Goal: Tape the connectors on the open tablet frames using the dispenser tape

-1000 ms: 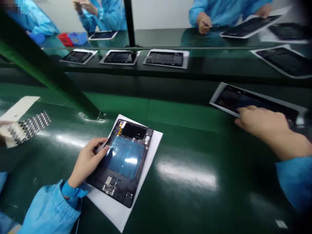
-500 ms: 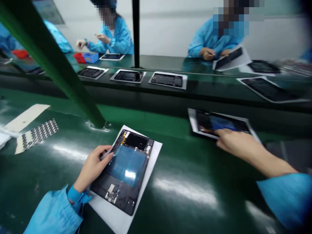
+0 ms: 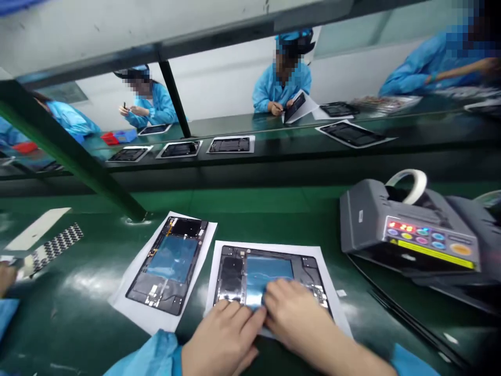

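An opened tablet (image 3: 302, 266) lies sideways on white paper (image 3: 213, 256) in front of me, its circuit boards bare and a blue film (image 3: 270, 266) over its middle. My left hand (image 3: 225, 334) is closed at the near edge of this tablet, thumb and fingertips beside the film. Against it, my right hand (image 3: 291, 313) curls with bunched fingers over the film's near end. Whatever the fingertips pinch is hidden under both hands. To the left, a second opened tablet (image 3: 190, 269) with the same blue film rests untouched on its own slanted white sheet.
A grey tape dispenser (image 3: 364, 219) with a lit panel stands at right, black cables (image 3: 395, 313) before it. A green post (image 3: 97, 172) rises at left near a patterned strip (image 3: 58, 248). Another hand (image 3: 6, 277) shows at far left. Co-workers sit across, beyond several tablets.
The second tablet has come from the right to lie in front of me. My left hand has left the first tablet, and both hands have met on the second. The view has shifted right.
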### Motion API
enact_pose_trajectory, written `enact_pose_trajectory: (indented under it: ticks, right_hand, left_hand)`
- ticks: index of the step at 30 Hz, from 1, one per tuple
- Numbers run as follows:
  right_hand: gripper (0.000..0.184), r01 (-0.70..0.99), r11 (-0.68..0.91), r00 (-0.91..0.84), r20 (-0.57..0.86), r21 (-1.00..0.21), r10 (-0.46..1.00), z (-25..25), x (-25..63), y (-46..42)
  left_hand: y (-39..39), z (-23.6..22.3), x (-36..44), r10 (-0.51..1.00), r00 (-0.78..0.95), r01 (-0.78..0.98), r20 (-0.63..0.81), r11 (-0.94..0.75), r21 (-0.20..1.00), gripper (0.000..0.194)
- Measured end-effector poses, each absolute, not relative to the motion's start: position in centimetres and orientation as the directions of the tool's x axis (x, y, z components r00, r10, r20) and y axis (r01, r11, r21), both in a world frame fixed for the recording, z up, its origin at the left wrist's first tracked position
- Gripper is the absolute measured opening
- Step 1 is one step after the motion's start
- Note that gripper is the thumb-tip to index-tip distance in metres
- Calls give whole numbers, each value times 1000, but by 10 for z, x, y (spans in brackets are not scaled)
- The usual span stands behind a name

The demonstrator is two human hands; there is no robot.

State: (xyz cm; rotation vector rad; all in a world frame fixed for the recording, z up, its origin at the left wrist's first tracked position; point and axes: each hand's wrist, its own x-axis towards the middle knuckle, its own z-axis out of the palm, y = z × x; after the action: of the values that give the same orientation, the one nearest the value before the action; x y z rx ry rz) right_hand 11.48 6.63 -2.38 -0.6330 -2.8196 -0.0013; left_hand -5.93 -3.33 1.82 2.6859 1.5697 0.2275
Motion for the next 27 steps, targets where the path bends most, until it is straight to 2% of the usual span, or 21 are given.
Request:
enact_pose_trajectory:
  ticks: [1,4,7,10,13,16,19,22,23,24,25,27]
  right_hand:
    - [8,498,866,-832,256,-46,492,-23,124,87]
    - [24,657,754,-725,283,6,628,-22,147,144]
    - [15,691,722,-694,260,-21,672,-26,162,165]
    - [16,718,694,-661,261,-55,704,-30,172,147]
    - [20,724,687,-641,303,-67,705,-36,187,104]
    - [24,707,705,-620,434,-51,653,-44,202,53]
    - [27,735,667,-578,402,-121,710,-36,216,16]
    - [29,761,613,-525,353,-213,774,-16,235,22]
    - [26,787,580,-482,377,-211,791,-11,247,34]
    - [20,839,520,-406,452,-160,794,-7,262,48]
    - [15,907,410,-305,522,-97,796,-4,280,62]
    - [17,981,190,-123,608,-45,784,-4,315,89]
  left_hand:
    - [-32,14,-56,871,484,869,85,-490,69,30]
    - [-35,5,-53,860,501,863,93,-504,10,11]
    - [-37,3,-57,829,542,838,136,-545,-20,14]
    - [-25,8,-71,821,558,830,119,-555,-57,18]
    - [3,18,-84,856,512,854,71,-498,-152,18]
    - [30,24,-84,847,531,833,22,-517,-196,17]
    - [44,21,-76,799,599,795,52,-586,-160,23]
    - [49,14,-73,773,618,785,143,-616,-63,29]
    - [51,12,-75,768,615,784,179,-620,-31,28]
    - [54,9,-79,760,613,779,216,-627,-5,27]
    - [59,6,-84,745,621,766,242,-642,10,25]
    - [71,-4,-95,687,673,711,272,-703,16,22]
